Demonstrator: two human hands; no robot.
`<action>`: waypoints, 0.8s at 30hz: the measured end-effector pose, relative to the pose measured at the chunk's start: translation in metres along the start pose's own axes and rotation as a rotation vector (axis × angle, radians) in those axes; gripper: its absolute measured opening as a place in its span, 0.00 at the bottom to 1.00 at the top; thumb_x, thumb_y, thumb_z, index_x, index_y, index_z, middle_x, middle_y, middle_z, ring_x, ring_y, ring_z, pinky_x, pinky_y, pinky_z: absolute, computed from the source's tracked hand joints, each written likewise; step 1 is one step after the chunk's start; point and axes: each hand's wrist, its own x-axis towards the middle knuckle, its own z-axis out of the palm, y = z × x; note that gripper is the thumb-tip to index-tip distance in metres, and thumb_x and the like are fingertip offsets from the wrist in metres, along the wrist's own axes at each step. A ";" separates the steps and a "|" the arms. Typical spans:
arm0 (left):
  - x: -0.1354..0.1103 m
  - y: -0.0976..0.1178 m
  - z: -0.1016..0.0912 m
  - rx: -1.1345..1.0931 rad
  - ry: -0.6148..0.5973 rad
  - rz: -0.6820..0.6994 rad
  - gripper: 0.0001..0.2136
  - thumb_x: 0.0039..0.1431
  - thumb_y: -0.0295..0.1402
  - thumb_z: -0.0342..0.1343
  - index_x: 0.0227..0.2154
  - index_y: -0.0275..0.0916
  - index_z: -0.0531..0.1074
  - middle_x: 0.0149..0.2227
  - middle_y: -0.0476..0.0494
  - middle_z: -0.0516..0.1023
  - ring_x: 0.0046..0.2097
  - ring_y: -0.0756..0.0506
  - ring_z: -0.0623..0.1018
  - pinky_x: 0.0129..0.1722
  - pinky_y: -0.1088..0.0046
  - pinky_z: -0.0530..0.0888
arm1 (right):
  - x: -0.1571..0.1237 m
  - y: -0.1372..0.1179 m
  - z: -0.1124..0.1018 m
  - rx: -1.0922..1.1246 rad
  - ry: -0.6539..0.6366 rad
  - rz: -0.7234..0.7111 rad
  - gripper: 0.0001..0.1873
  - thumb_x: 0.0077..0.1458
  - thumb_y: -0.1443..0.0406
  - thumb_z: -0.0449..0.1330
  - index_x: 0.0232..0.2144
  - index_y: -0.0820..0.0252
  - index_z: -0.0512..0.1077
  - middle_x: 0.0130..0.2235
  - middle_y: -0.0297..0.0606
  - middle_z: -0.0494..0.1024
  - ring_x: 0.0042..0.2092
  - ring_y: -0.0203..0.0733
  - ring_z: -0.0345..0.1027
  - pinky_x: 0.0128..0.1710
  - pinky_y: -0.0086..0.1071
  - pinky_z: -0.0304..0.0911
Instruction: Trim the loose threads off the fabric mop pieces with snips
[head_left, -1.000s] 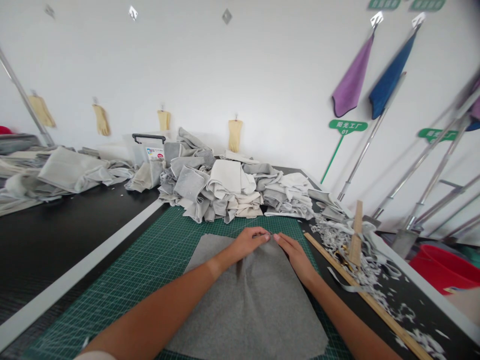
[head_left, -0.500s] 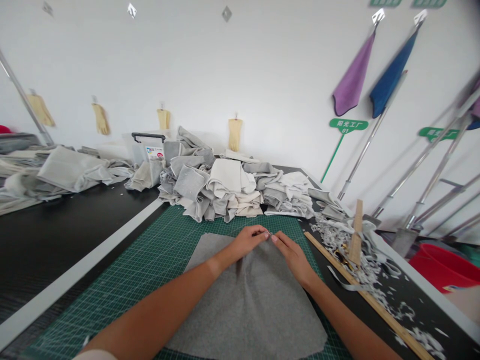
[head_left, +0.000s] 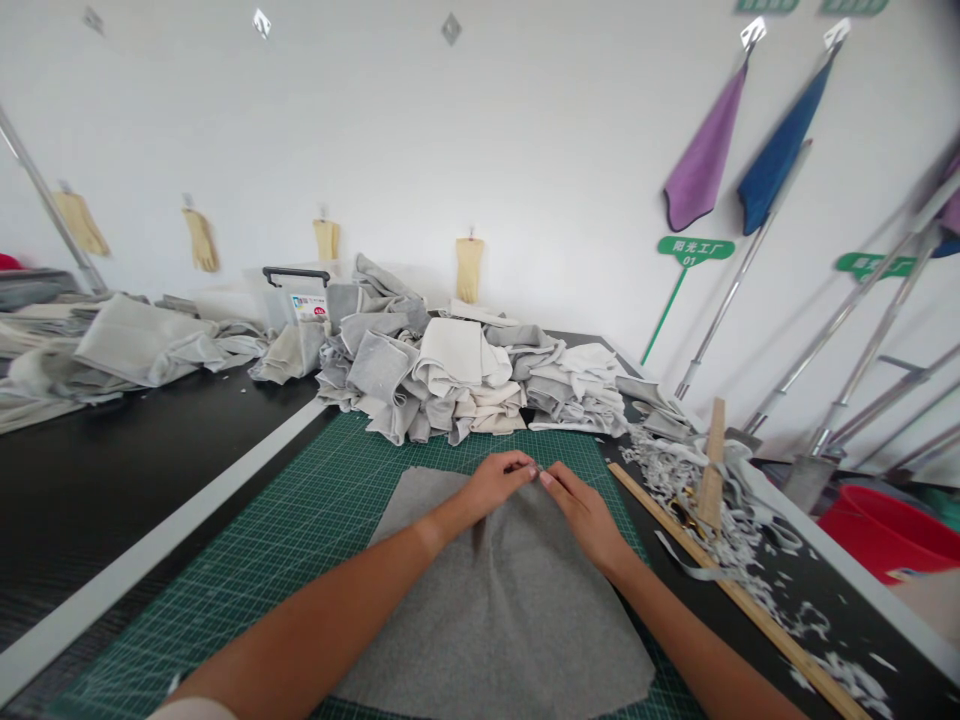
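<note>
A grey felt-like cloth (head_left: 487, 610) lies flat on a green cutting mat (head_left: 330, 490), wrinkled under my wrists. My left hand (head_left: 496, 484) pinches a small thin dark item (head_left: 521, 466) at the cloth's far edge; it is too small to name. My right hand (head_left: 586, 515) sits just beside it, its fingertips gathered on the same edge. Both forearms rest across the cloth and hide part of it.
A large heap of grey and cream cloth pieces (head_left: 450, 375) rises beyond the mat, near a clear plastic box (head_left: 296, 300). To the right lie a wooden ruler (head_left: 727, 590) and white cloth scraps (head_left: 712, 480). A red basin (head_left: 892, 530) stands beyond the black table (head_left: 150, 480).
My right fingertips have moved slightly left, closer to my left hand. The cloth and the mat stay in place.
</note>
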 end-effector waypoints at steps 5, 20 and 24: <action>0.000 0.000 0.000 0.007 0.011 -0.004 0.13 0.59 0.40 0.57 0.37 0.34 0.78 0.36 0.43 0.80 0.39 0.45 0.77 0.42 0.71 0.71 | 0.000 0.001 0.001 -0.004 -0.006 -0.001 0.20 0.66 0.49 0.47 0.31 0.54 0.65 0.30 0.29 0.69 0.33 0.39 0.64 0.34 0.29 0.54; -0.002 0.001 0.000 -0.002 0.025 0.008 0.15 0.60 0.42 0.56 0.37 0.35 0.79 0.37 0.42 0.81 0.41 0.44 0.77 0.44 0.71 0.71 | 0.003 0.000 0.004 0.078 0.031 -0.017 0.21 0.66 0.49 0.48 0.28 0.55 0.62 0.28 0.31 0.66 0.32 0.39 0.60 0.33 0.30 0.55; -0.001 -0.002 0.000 0.001 0.041 0.011 0.15 0.60 0.42 0.55 0.37 0.36 0.78 0.37 0.43 0.80 0.40 0.45 0.77 0.43 0.72 0.71 | 0.007 -0.003 -0.004 0.161 -0.061 0.047 0.22 0.62 0.47 0.51 0.28 0.57 0.66 0.29 0.31 0.68 0.33 0.39 0.61 0.32 0.29 0.56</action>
